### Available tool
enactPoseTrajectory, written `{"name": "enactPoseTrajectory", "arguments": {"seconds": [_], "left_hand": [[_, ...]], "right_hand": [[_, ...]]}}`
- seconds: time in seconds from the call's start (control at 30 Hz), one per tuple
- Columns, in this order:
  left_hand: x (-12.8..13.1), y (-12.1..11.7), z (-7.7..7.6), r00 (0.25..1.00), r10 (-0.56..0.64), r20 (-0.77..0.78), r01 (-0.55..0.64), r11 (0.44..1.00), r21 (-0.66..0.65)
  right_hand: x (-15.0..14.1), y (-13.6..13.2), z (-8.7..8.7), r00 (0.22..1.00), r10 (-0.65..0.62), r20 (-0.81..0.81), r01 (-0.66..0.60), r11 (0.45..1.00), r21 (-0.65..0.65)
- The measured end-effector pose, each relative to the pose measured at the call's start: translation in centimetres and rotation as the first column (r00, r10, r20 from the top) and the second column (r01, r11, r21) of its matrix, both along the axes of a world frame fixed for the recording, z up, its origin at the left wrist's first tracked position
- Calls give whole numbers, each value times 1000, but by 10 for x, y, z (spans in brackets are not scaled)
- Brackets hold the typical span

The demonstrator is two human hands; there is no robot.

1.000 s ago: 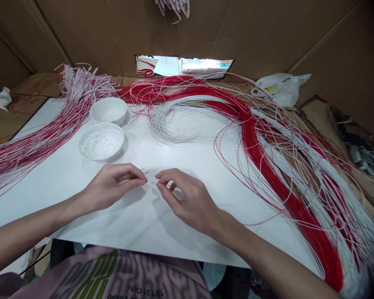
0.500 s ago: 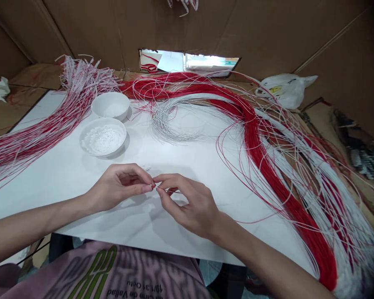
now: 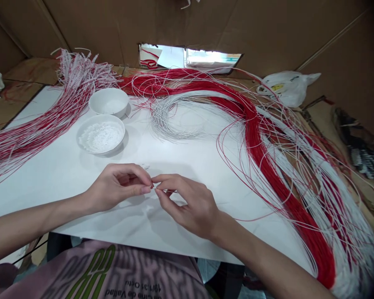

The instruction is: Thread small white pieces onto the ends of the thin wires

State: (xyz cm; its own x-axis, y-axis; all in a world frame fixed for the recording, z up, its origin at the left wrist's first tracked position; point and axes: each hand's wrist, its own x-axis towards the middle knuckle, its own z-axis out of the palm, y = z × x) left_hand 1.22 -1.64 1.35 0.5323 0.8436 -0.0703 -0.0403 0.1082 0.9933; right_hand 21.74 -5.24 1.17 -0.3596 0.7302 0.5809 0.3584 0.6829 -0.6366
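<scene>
Over the white tabletop, my left hand [image 3: 116, 187] is closed in a thumb-and-finger pinch; whatever sits between its fingertips is too small to make out. Right beside it, my right hand [image 3: 187, 199] pinches a thin cord [image 3: 174, 192], which runs back under the fingers. The fingertips of both hands nearly touch. Ahead of the left hand stands a white bowl [image 3: 121, 143] holding small white pieces [image 3: 98, 136]. Behind it is a second white bowl [image 3: 109, 99], whose contents I cannot make out.
A thick bundle of red cords [image 3: 264, 166] and white cords [image 3: 294, 182] curves along the right side. Red-and-white cords with white-tufted ends [image 3: 81, 74] lie at left. Cardboard walls [image 3: 268, 33] surround the white table [image 3: 137, 232]. A plastic bag [image 3: 291, 88] lies at back right.
Both hands keep their pinches, fingertips close together, with hardly any movement. The view has shifted slightly.
</scene>
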Motion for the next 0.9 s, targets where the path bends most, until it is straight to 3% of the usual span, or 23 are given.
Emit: {"name": "enactPoseTrajectory", "arguments": {"seconds": [0.33,0.9], "left_hand": [[2,-3,3,999,20,-31,-18,998,68],[0,-3,-3,995,29,-93,6,935,355]], "right_hand": [[1,1,0,999,29,12,-29,1000,4],[4,3,-4,994,44,101,-48,998,37]]}}
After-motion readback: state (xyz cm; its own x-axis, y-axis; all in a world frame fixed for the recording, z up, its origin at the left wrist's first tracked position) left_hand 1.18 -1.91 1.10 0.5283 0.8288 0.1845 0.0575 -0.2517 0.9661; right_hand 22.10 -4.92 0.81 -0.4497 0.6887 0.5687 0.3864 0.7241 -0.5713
